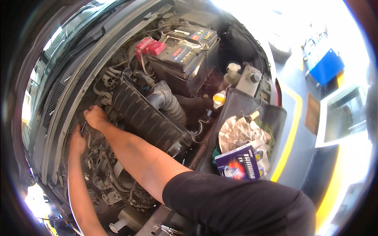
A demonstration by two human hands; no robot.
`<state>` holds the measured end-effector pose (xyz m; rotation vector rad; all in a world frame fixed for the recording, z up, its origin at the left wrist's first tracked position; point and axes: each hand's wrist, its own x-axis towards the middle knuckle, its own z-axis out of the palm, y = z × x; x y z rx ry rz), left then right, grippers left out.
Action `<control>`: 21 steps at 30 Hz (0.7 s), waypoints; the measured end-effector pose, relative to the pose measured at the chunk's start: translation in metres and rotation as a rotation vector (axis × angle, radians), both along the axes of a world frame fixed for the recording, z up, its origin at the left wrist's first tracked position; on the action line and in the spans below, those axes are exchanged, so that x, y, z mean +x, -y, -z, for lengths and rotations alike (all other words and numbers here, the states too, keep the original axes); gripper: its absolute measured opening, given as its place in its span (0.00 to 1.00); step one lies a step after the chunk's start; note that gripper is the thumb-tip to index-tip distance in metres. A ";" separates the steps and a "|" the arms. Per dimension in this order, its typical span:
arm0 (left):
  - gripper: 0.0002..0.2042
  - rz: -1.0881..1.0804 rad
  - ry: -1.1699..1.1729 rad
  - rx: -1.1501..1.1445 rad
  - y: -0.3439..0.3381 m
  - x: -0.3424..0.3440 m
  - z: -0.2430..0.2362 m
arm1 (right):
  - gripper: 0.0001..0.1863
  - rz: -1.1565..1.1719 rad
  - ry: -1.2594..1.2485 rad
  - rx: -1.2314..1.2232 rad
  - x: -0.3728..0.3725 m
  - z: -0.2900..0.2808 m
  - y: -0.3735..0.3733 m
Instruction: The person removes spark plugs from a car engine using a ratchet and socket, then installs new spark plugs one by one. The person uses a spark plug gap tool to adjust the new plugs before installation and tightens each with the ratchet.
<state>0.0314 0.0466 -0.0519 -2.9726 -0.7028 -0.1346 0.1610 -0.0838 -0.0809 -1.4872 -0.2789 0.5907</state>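
Both my hands reach deep into the engine bay, at the rear by the firewall. My right hand (95,117) is closed, its fingers curled beside the black air filter housing (145,112). A thin, shiny metal rod (84,125) runs down from it toward my left hand (78,142). That hand is lower and to the left, fingers bent around something dark that I cannot make out. Below my right forearm lies the dusty engine (104,173) with its hoses and wiring. Spark plugs (170,229) rest on the front edge.
A battery (185,51) with a red terminal cover (150,47) stands beyond the ribbed intake hose (169,102). On a dark fender cover (252,104) lie a crumpled cloth (238,131) and a purple box (238,163). A blue cart (326,67) stands on the floor at right.
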 end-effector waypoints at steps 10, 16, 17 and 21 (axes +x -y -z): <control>0.27 -0.109 -0.130 -0.381 0.196 -0.011 -0.096 | 0.28 0.130 -0.070 0.009 0.029 0.024 -0.022; 0.27 -0.050 -0.114 -0.026 0.034 -0.008 -0.050 | 0.29 0.055 -0.087 0.073 0.007 0.007 -0.009; 0.26 -0.057 -0.096 -0.066 0.009 -0.011 -0.038 | 0.29 0.011 -0.057 0.057 0.001 0.004 -0.007; 0.23 -0.075 -0.056 -0.094 0.007 -0.001 -0.019 | 0.29 0.025 0.000 -0.027 -0.003 0.005 -0.011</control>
